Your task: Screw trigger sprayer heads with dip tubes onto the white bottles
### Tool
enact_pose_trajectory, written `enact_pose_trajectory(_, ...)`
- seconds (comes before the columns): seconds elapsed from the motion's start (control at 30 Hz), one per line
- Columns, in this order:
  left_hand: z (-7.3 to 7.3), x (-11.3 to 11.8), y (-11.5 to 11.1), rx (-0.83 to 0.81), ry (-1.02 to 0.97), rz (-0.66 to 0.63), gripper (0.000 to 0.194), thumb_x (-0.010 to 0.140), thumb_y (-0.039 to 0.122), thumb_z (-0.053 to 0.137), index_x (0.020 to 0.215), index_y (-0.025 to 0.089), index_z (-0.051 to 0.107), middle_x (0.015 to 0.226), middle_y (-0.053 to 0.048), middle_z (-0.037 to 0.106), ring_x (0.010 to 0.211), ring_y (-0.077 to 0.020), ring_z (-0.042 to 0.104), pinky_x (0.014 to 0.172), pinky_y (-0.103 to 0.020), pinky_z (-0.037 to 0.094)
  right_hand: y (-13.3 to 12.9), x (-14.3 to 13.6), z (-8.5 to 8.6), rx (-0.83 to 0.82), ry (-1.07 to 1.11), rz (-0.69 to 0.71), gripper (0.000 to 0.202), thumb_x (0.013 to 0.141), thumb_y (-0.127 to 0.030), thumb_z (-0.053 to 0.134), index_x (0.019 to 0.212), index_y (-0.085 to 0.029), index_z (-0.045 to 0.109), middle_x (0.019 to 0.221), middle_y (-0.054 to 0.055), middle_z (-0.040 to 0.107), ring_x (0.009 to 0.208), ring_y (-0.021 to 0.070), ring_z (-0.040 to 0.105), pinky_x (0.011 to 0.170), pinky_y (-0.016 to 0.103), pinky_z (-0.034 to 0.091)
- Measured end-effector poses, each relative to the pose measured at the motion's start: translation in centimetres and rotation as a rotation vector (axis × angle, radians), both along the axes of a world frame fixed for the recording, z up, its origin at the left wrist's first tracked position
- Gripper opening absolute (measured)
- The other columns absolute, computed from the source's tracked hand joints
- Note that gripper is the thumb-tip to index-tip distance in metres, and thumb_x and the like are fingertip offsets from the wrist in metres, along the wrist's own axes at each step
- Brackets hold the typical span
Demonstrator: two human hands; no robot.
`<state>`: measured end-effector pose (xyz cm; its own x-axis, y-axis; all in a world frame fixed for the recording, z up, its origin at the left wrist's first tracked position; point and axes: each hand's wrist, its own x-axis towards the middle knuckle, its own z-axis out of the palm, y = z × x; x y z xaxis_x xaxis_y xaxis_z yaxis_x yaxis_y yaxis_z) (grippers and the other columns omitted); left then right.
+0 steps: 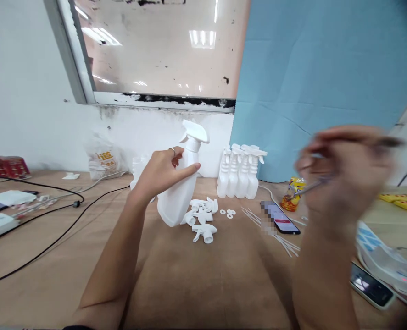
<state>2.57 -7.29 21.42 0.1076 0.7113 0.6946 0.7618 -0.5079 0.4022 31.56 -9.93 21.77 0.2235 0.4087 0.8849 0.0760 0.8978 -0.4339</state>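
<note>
My left hand (165, 172) wraps round the neck of a white spray bottle (177, 199), which is tilted above the table with its white trigger head (195, 132) on top. At the right my right hand (344, 169) is raised and blurred, its fingers curled round a thin pen-like tool (311, 185). Loose white trigger heads (205, 233) lie in a pile below the bottle. Beside them are several small white rings (230, 212). White thin tubes (287, 245) are spread out farther right.
White spray bottles (242, 176) stand in a row near the wall. A phone (286, 223), a yellow packet (292, 195) and another phone (371, 284) lie to the right. Black cables (75, 224) cross the left side, near a plastic bag (103, 158).
</note>
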Motion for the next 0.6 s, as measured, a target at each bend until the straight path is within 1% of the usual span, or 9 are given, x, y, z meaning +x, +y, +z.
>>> enact_pose_trajectory(0.07, -0.4, 0.9, 0.1, -0.014, 0.038, -0.013, 0.052, 0.076, 0.067, 0.066, 0.097, 0.02, 0.07, 0.088, -0.005, 0.071, 0.078, -0.0229, 0.065, 0.069, -0.035, 0.05, 1.8, -1.8, -0.5, -0.088, -0.048, 0.059, 0.011, 0.091, -0.018, 0.059, 0.091, -0.02, 0.069, 0.079, 0.001, 0.06, 0.047, 0.0074, 0.041, 0.039, 0.022, 0.029)
enact_pose_trajectory(0.1, -0.6, 1.4, 0.2, -0.019, 0.054, -0.028, 0.052, 0.076, 0.067, 0.066, 0.098, 0.02, 0.07, 0.089, -0.005, 0.072, 0.078, -0.023, 0.065, 0.069, -0.035, 0.05, 2.8, -2.8, -0.9, -0.156, -0.096, 0.092, 0.009, 0.088, -0.018, 0.061, 0.09, -0.02, 0.07, 0.076, 0.0, 0.059, 0.045, 0.0065, 0.036, 0.038, 0.022, 0.024)
enact_pose_trajectory(0.13, -0.8, 1.9, 0.2, -0.024, 0.064, -0.051, 0.053, 0.076, 0.068, 0.066, 0.099, 0.02, 0.071, 0.091, -0.006, 0.072, 0.079, -0.0232, 0.065, 0.07, -0.035, 0.05, 3.8, -3.8, -1.3, -0.24, -0.156, 0.118, 0.009, 0.085, -0.021, 0.065, 0.092, -0.02, 0.07, 0.077, -0.001, 0.059, 0.045, 0.0063, 0.035, 0.038, 0.022, 0.024)
enact_pose_trajectory(0.2, -1.2, 2.8, 0.1, -0.026, 0.065, -0.107, 0.052, 0.076, 0.067, 0.067, 0.103, 0.022, 0.071, 0.098, -0.006, 0.073, 0.082, -0.0232, 0.065, 0.07, -0.035, 0.051, 5.4, -5.7, -2.1, -0.297, -0.215, 0.134, 0.02, 0.077, -0.028, 0.076, 0.093, -0.021, 0.066, 0.079, -0.001, 0.059, 0.052, 0.0081, 0.043, 0.041, 0.022, 0.032)
enact_pose_trajectory(0.27, -1.7, 3.8, 0.1, -0.018, 0.06, -0.147, 0.05, 0.076, 0.064, 0.068, 0.103, 0.022, 0.071, 0.102, -0.006, 0.073, 0.083, -0.0228, 0.065, 0.07, -0.034, 0.051, 6.1, -7.1, -2.7, -0.327, -0.207, 0.133, 0.03, 0.071, -0.035, 0.083, 0.088, -0.02, 0.062, 0.08, -0.001, 0.059, 0.062, 0.0119, 0.051, 0.047, 0.023, 0.04)
enact_pose_trajectory(0.37, -2.2, 4.9, 0.0, 0.009, 0.093, -0.17, 0.042, 0.078, 0.06, 0.068, 0.089, 0.02, 0.07, 0.087, -0.006, 0.071, 0.077, -0.0216, 0.064, 0.067, -0.034, 0.05, 6.0, -8.3, -3.2, -0.336, -0.081, 0.119, 0.037, 0.069, -0.043, 0.085, 0.081, -0.02, 0.059, 0.079, 0.001, 0.06, 0.071, 0.0162, 0.057, 0.054, 0.027, 0.048)
enact_pose_trajectory(0.43, -2.3, 5.1, 0.1, 0.032, 0.107, -0.19, 0.036, 0.079, 0.054, 0.068, 0.079, 0.019, 0.067, 0.075, -0.005, 0.068, 0.071, -0.0203, 0.062, 0.066, -0.033, 0.05, 5.8, -8.3, -3.4, -0.312, -0.016, 0.134, 0.04, 0.067, -0.045, 0.087, 0.077, -0.021, 0.057, 0.075, 0.001, 0.058, 0.068, 0.0159, 0.056, 0.053, 0.027, 0.048)
enact_pose_trajectory(0.5, -2.1, 5.0, 0.1, 0.022, 0.079, -0.251, 0.027, 0.079, 0.046, 0.068, 0.079, 0.019, 0.068, 0.074, -0.003, 0.068, 0.07, -0.0195, 0.062, 0.066, -0.033, 0.05, 5.9, -7.9, -3.5, -0.309, -0.036, 0.237, 0.042, 0.065, -0.047, 0.088, 0.075, -0.021, 0.056, 0.067, -0.002, 0.052, 0.057, 0.0133, 0.05, 0.044, 0.026, 0.042)
enact_pose_trajectory(0.6, -1.7, 4.4, -0.1, -0.078, 0.031, -0.405, 0.022, 0.079, 0.039, 0.067, 0.09, 0.021, 0.074, 0.082, -0.001, 0.073, 0.075, -0.0192, 0.065, 0.068, -0.031, 0.052, 6.6, -7.0, -3.8, -0.362, -0.148, 0.51, 0.042, 0.07, -0.052, 0.084, 0.08, -0.021, 0.058, 0.059, -0.005, 0.047, 0.043, 0.0089, 0.036, 0.034, 0.025, 0.034)
